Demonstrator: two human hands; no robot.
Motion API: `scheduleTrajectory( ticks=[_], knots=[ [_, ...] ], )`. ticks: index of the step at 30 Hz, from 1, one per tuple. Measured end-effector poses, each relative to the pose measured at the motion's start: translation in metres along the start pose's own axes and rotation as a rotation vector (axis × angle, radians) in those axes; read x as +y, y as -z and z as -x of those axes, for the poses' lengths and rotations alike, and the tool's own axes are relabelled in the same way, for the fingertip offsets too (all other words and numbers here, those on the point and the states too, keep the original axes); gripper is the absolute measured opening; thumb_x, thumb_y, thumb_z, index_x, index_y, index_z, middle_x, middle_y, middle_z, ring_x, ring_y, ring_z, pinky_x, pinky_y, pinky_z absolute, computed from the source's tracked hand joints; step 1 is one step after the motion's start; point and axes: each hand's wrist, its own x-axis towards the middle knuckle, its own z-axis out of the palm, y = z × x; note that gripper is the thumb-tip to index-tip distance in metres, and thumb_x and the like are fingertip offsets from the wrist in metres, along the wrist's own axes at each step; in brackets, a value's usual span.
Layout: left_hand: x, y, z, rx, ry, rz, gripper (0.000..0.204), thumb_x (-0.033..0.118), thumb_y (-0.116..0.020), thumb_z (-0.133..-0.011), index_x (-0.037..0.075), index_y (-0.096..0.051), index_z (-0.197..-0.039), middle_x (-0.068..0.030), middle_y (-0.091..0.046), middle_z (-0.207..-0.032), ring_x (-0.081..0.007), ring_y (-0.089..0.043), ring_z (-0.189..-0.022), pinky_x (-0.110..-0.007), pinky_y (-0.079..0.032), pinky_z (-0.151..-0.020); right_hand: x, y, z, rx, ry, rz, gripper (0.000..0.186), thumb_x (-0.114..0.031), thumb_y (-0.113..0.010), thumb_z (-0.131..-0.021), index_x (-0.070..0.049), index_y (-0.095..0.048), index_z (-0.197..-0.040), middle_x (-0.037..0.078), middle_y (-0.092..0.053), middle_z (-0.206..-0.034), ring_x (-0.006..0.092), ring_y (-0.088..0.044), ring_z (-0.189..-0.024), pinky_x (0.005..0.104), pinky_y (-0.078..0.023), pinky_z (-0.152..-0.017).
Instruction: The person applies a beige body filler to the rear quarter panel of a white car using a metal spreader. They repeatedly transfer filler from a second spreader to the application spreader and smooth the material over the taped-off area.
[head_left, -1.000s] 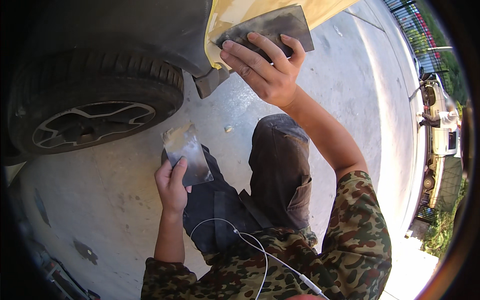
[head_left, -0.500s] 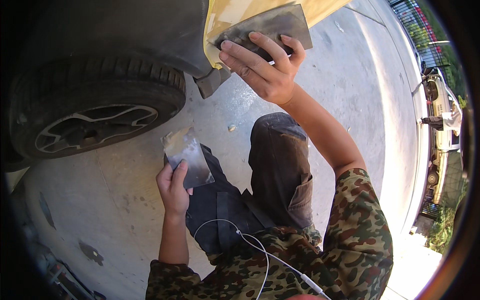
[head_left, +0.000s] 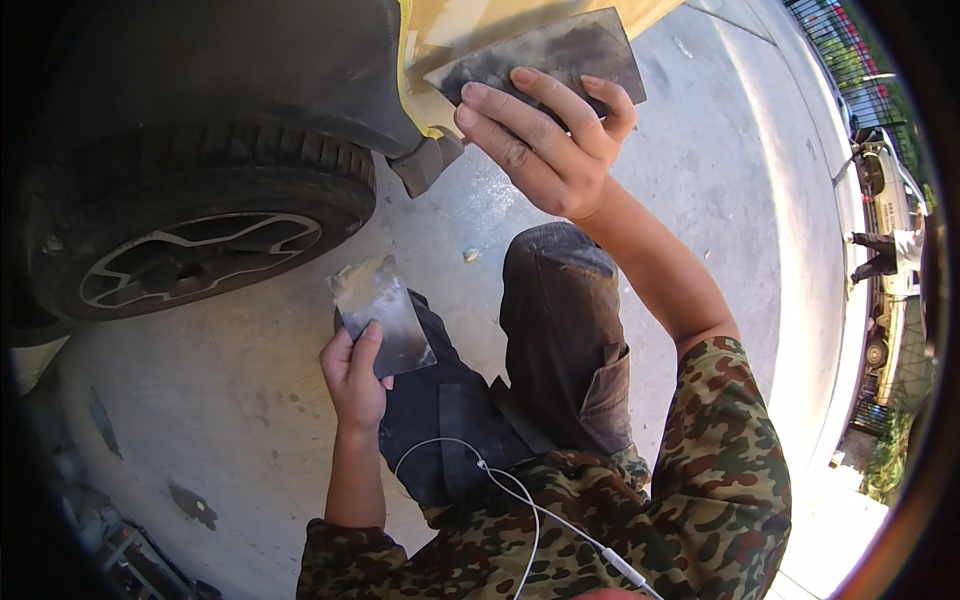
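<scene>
Slid rightward — dark plate [head_left: 545,52], off yellow edge [head_left: 402,70], open floor [head_left: 440,218] between hands [head_left: 558,150]

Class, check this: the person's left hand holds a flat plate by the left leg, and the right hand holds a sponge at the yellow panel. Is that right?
No: the right hand holds a dark plate at the yellow panel, not a sponge, as the head view shows. The left hand does hold a smeared plate by the left leg.
</scene>
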Motion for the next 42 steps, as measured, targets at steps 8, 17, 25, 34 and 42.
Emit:
scheduleTrajectory(
  ticks=[8,17,25,34,42],
  knots=[
    [0.000,-0.002,0.002,0.001,-0.005,-0.016,0.019,0.015,-0.060,-0.106,-0.001,-0.070,-0.106,0.0002,-0.065,-0.076,-0.0035,-0.049,-0.051,-0.021,-0.036,-0.042,-0.004,-0.006,-0.010,-0.075,-0.022,-0.005,0.031,-0.019,-0.076,-0.082,-0.021,-0.083,-0.112,-0.008,-0.076,-0.123,0.0165,-0.066,-0.110,0.0432,-0.041,-0.094],
    [0.000,-0.010,0.004,-0.013,-0.005,-0.006,0.018,0.015,-0.060,-0.106,0.000,-0.069,-0.108,0.0003,-0.065,-0.078,-0.0032,-0.049,-0.053,-0.021,-0.035,-0.042,-0.013,-0.001,0.023,-0.199,-0.024,-0.058,0.026,-0.020,-0.078,-0.084,-0.021,-0.083,-0.110,-0.009,-0.075,-0.126,0.0162,-0.064,-0.115,0.0437,-0.043,-0.096],
    [-0.009,-0.008,0.006,-0.045,-0.010,-0.023,0.017,0.016,-0.060,-0.105,0.002,-0.068,-0.109,0.0001,-0.066,-0.082,-0.0028,-0.049,-0.053,-0.020,-0.034,-0.042,0.006,0.012,0.005,0.003,-0.085,-0.025,0.025,-0.021,-0.075,-0.086,-0.022,-0.081,-0.110,-0.007,-0.077,-0.121,0.0160,-0.067,-0.109,0.0420,-0.042,-0.095],
    [-0.007,-0.013,0.003,-0.025,-0.004,0.027,0.017,0.014,-0.060,-0.105,0.000,-0.068,-0.103,-0.0012,-0.065,-0.078,-0.0044,-0.050,-0.051,-0.022,-0.036,-0.042,-0.002,0.009,0.004,-0.143,-0.102,-0.054,0.033,-0.017,-0.072,-0.082,-0.019,-0.082,-0.113,-0.007,-0.074,-0.126,0.0160,-0.065,-0.114,0.0431,-0.043,-0.095],
    [-0.004,-0.026,0.006,-0.067,0.011,0.035,0.017,0.015,-0.062,-0.103,-0.001,-0.068,-0.104,-0.0020,-0.067,-0.080,-0.0056,-0.055,-0.055,-0.022,-0.038,-0.042,-0.004,0.026,0.046,-0.293,-0.103,-0.148,0.031,-0.014,-0.071,-0.086,-0.015,-0.080,-0.115,-0.003,-0.074,-0.124,0.0188,-0.065,-0.114,0.0449,-0.046,-0.095]
  ],
)
